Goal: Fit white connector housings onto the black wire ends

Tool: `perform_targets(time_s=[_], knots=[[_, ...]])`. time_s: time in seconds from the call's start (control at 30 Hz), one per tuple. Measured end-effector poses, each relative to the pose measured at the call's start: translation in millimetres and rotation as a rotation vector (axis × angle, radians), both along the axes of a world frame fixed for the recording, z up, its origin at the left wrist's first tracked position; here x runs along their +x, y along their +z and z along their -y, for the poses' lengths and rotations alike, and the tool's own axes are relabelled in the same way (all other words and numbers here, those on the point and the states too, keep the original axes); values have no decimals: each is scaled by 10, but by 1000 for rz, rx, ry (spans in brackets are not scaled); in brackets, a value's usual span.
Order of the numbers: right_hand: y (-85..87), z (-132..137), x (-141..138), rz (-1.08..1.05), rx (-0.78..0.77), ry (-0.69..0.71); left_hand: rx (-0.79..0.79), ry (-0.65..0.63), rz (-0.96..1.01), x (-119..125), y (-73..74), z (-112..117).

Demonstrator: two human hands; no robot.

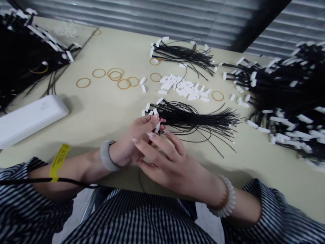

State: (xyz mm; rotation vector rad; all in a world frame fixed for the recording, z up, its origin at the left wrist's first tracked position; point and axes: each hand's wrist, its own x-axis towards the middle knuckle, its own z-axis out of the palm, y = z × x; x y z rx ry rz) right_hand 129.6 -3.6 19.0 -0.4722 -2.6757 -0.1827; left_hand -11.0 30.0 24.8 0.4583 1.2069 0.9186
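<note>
My left hand (134,137) is closed around a small white plastic connector (157,127), pinched near the thumb. Close in front of it comes my right hand (172,161), its fingers stretched and apart with nothing visible between them; they partly hide the left fingertips. Just beyond both hands lies a bundle of thin black cables (193,118), with white connectors at its left end and loose wire ends fanning out to the right. A thin dark wire (140,179) hangs below my hands near the table edge; where it leads is hidden.
Loose white connectors (185,87) lie piled beyond the bundle, with tan rubber bands (115,75) to their left. Another cable bundle (185,56) is at the back. Large cable heaps flank the table (111,108) at left (20,57) and right (291,88). A white box (33,118) sits left.
</note>
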Motion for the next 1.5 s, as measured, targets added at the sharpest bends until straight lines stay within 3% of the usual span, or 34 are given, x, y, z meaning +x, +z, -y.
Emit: perform_targets(time_s=[0.13,0.27,0.33,0.4,0.47,0.57,0.67,0.73,0.8,0.9,1.0,1.13,1.5], knots=[[-80,28,4,26,1,105,-18,-1,-4,1,33,-24],[-69,39,-12,38,-61,94,-26,44,30,1,46,-51],[-40,33,-16,-3,-142,130,-2,58,21,-10,34,-61],[4,-1,14,-111,-317,178,44,61,2,-29,13,-66],[66,-78,95,-309,-598,157,126,77,-44,-51,-18,-72],[199,-280,299,-863,-997,37,273,108,-151,-76,-76,-79],[377,-490,521,-1473,-1151,-80,359,75,-201,-71,-132,-61],[477,-548,607,-1665,-1137,-143,376,34,-218,-54,-169,-31],[517,-516,603,-1574,-1028,-239,384,-19,-228,-36,-203,3],[452,-382,453,-930,-778,-451,403,-117,-276,-27,-216,50],[327,-302,284,-462,-595,-500,476,-191,-394,-40,-161,87],[243,-318,232,-365,-603,-472,574,-260,-517,-55,-70,128],[278,-336,280,-360,-644,-473,569,-291,-496,-50,-13,137]])
